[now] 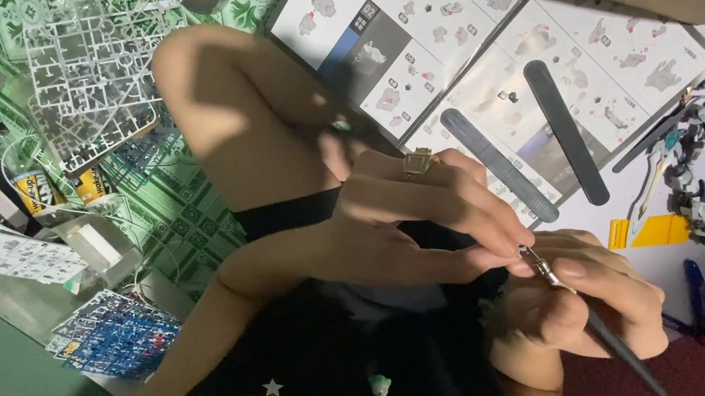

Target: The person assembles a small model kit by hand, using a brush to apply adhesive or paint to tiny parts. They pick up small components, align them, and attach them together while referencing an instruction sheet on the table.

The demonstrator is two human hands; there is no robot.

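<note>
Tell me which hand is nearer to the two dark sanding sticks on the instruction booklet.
Left. The left hand, wearing a ring, sits just below the sanding sticks, nearly touching the lower one. The right hand, holding a hobby knife, is lower, farther off.

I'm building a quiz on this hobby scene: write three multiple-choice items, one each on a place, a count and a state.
1. Where do the long dark sanding sticks lie?
A on the open instruction booklet
B on the green tiles
C on the person's lap

2. How many sanding sticks?
A one
B two
C four

3. How is the slim dark-handled metal-tipped craft knife held?
A lying loose
B gripped in the right hand, tip at the left hand fingertips
C capped

Answers: 1 A, both rest across its pages; 2 B, two show; 3 B, fingers wrap the handle.
</note>
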